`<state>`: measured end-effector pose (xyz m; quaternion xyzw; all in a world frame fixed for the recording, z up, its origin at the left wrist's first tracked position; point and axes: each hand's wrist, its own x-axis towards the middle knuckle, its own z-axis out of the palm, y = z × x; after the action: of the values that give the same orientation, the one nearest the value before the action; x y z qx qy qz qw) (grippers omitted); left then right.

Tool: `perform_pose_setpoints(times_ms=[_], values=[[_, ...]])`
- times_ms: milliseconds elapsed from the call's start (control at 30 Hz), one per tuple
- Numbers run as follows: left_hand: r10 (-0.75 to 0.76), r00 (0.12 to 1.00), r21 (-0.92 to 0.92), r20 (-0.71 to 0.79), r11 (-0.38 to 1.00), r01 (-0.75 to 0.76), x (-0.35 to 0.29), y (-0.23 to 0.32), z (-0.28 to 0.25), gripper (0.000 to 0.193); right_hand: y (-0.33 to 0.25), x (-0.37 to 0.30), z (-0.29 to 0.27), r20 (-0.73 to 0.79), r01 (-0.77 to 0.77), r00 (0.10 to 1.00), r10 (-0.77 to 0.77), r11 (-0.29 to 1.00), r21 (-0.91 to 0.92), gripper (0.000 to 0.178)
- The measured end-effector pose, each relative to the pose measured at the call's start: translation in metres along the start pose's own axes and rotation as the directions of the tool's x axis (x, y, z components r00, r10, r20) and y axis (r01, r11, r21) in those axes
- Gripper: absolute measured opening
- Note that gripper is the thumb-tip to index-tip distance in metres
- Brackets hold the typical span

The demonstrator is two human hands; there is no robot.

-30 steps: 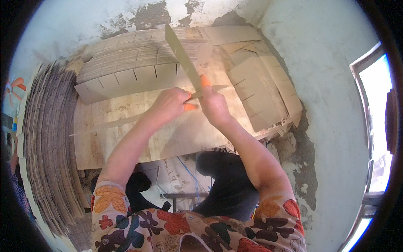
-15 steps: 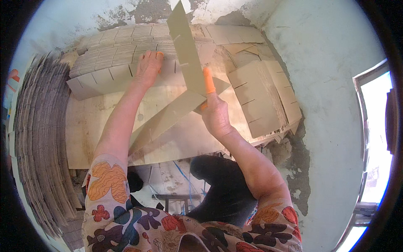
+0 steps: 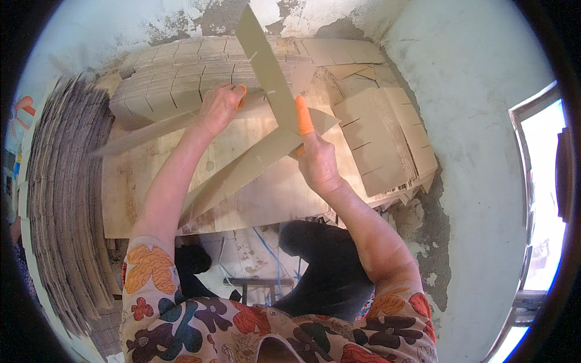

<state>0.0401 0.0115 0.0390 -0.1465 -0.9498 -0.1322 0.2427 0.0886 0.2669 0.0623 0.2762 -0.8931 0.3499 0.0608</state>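
My right hand (image 3: 318,160), with orange finger covers, grips slotted cardboard strips (image 3: 272,81) that cross one another. One points away from me, and another strip (image 3: 242,166) slants down to the left over the board. In my left hand (image 3: 221,106), also wearing an orange finger cover, a single cardboard strip (image 3: 151,130) is pinched near its top edge. It stretches left, blurred, in front of a stack of slotted strips (image 3: 163,91). My left fingertips are partly hidden behind the hand.
A pale wooden board (image 3: 145,187) lies under the work. Wide slotted cardboard sheets (image 3: 375,139) are piled on the right, and a tall stack of cardboard (image 3: 66,199) stands on the left. A peeling wall (image 3: 472,121) borders the right side. My knees (image 3: 321,254) are below the board's near edge.
My left hand has drawn a strip away from the front of the stack, toward me and slightly right. My right hand has shifted slightly, still holding the crossed strips.
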Motion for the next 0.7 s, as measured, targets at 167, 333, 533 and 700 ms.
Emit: perform_pose_setpoints(times_ms=[167,333,533,700], values=[[-0.03,0.999,0.013,-0.03,0.999,0.031,-0.003,0.01,-0.007,0.012,0.004,-0.004,-0.003,0.07,0.063,0.996,-0.058,0.996,-0.065,0.093],[0.11,0.987,-0.11,-0.121,0.986,-0.124,-0.003,0.047,-0.016,0.009,0.022,-0.008,0.006,0.023,0.056,0.998,-0.054,0.995,-0.087,0.093],[-0.186,0.967,-0.64,0.175,0.725,0.255,0.004,0.06,-0.046,0.022,0.025,-0.019,-0.006,0.035,0.0,0.999,0.004,0.995,-0.096,0.095],[-0.367,0.88,-0.438,0.302,0.766,0.47,0.04,0.024,-0.064,0.044,0.029,-0.032,-0.01,0.021,0.07,0.997,-0.068,0.992,-0.109,0.094]])
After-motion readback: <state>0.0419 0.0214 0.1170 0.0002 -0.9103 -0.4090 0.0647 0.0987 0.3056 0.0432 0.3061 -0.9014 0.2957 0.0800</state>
